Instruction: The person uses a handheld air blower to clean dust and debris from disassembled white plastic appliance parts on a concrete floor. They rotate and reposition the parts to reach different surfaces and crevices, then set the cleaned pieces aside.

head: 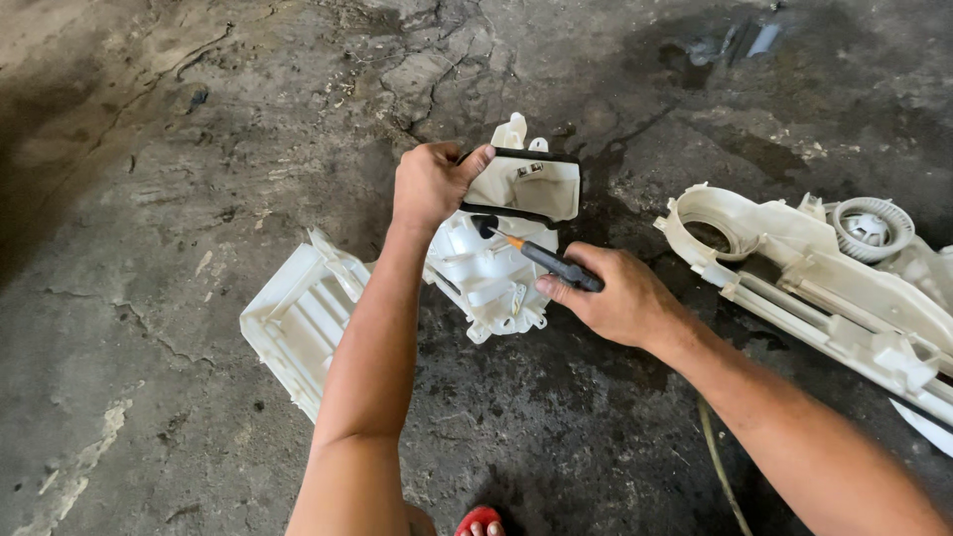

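At the centre of the head view our left hand (429, 184) clamps the top edge of the white plastic housing (496, 263) on the cracked concrete floor (149, 248); our right hand (620, 298) grips the black screwdriver (546, 261), tip at the housing, so we should keep the shaft square and steady. A slatted white panel (298, 323) lies just left and a larger blower casing (824, 283) well apart at right; bare floor opens along the bottom.

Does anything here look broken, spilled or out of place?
Yes. The concrete floor is cracked and carries dark, oily-looking stains around the white plastic housing. The left hand steadies that housing while the right hand holds a screwdriver. More white housing pieces lie apart on the bare ground.
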